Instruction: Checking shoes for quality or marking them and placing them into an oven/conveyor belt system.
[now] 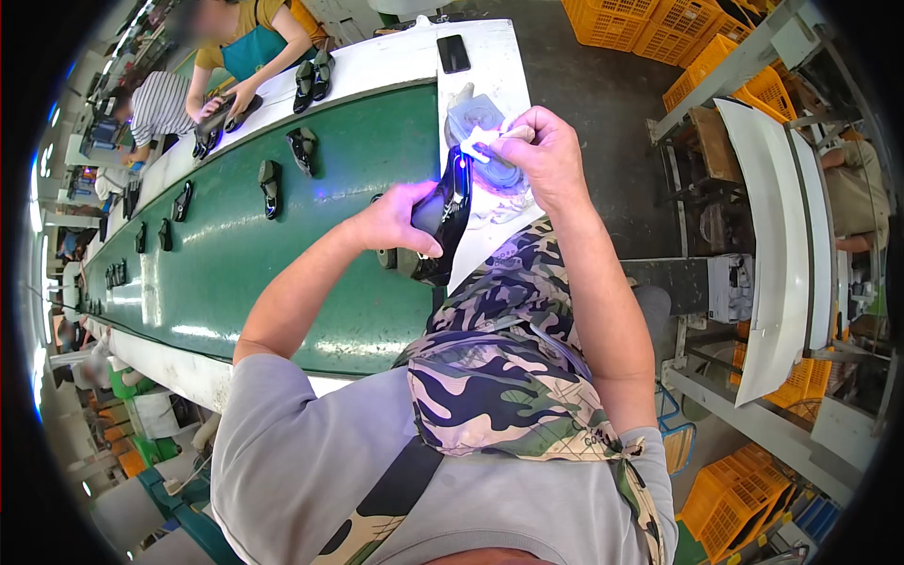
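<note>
My left hand (394, 222) is closed round a glossy black shoe (458, 209), holding it tilted over the right end of the green conveyor belt (348, 141). A blue-violet glint shows near the shoe's far end. Pinched in my right hand (548, 155) is a crumpled white cloth (478, 144), right at that far end; I cannot tell whether it touches the shoe. Just beyond the cloth, a see-through plastic container (474, 113) stands on the white tabletop (499, 56). A round see-through tub (499, 175) sits partly under my right hand.
Several black shoes lie on the belt, among them one shoe (270, 188) and another (301, 151). A dark phone (453, 54) rests at the table's far end. Across the belt a co-worker (247, 42) handles shoes. Orange crates (612, 24) and a metal frame (692, 85) stand to the right.
</note>
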`<state>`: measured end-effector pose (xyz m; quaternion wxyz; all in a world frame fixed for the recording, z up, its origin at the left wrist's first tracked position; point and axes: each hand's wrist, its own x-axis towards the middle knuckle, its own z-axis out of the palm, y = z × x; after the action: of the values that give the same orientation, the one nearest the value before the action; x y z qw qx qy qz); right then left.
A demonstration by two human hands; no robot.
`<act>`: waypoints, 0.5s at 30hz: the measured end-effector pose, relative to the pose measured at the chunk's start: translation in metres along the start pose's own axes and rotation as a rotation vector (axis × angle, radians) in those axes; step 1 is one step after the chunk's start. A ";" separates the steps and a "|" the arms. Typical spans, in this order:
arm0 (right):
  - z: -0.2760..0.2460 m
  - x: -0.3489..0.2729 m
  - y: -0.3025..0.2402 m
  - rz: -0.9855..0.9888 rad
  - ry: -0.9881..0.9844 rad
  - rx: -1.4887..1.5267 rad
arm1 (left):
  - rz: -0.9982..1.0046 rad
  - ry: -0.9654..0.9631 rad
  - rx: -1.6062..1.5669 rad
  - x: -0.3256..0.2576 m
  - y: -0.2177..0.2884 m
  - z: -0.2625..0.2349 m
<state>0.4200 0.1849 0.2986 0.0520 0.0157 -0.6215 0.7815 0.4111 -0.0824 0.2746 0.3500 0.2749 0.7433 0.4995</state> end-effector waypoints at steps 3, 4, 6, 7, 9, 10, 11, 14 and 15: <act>0.001 0.004 0.010 -0.055 0.030 -0.038 | -0.011 -0.027 -0.157 0.001 0.002 0.003; 0.003 0.004 0.011 -0.088 0.048 -0.034 | -0.012 -0.027 -0.158 0.000 0.002 0.003; 0.004 0.002 0.010 -0.085 0.046 -0.058 | -0.072 -0.045 -0.252 -0.001 0.004 0.003; 0.004 0.002 0.009 -0.083 0.043 -0.083 | -0.072 -0.044 -0.253 -0.002 0.005 0.003; 0.005 0.000 0.009 -0.104 0.028 -0.086 | -0.086 -0.031 -0.309 -0.002 0.005 0.004; 0.005 0.000 0.009 -0.126 0.014 -0.089 | -0.086 -0.032 -0.308 -0.002 0.005 0.004; 0.004 0.000 0.010 -0.126 0.015 -0.089 | -0.094 -0.037 -0.315 -0.002 0.004 0.004; 0.003 0.002 0.009 -0.144 0.000 -0.111 | -0.111 -0.050 -0.337 -0.001 0.005 0.005; 0.002 0.001 0.008 -0.103 0.016 -0.146 | -0.117 -0.055 -0.354 -0.001 0.006 0.006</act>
<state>0.4178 0.1810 0.2914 0.0983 0.0374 -0.6747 0.7306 0.4169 -0.0779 0.2794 0.4417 0.1790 0.6486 0.5934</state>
